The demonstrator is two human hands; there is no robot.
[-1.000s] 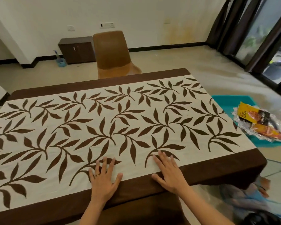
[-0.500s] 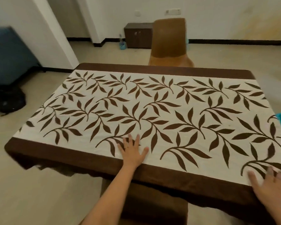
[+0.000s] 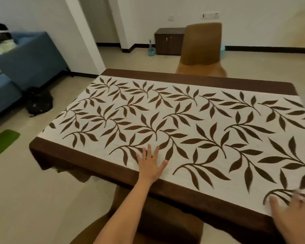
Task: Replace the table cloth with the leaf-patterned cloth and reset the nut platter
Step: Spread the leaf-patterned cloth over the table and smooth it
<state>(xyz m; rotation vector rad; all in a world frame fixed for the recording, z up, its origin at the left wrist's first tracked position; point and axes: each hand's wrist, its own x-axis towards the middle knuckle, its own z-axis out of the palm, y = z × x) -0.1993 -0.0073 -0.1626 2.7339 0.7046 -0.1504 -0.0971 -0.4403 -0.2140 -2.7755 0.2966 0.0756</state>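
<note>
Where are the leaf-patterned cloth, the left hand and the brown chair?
leaf-patterned cloth (image 3: 180,131): head view, middle of the patterned panel.
left hand (image 3: 151,167): head view, back of the hand.
brown chair (image 3: 202,43): head view, backrest.

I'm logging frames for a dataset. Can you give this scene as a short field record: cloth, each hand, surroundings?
cloth: leaf-patterned, spread flat, brown border
left hand: flat on cloth near front edge, fingers spread
right hand: blurred, fingers straight, on cloth at lower right
platter: not in view
far side: chair, cabinet
left: sofa, bag
</note>
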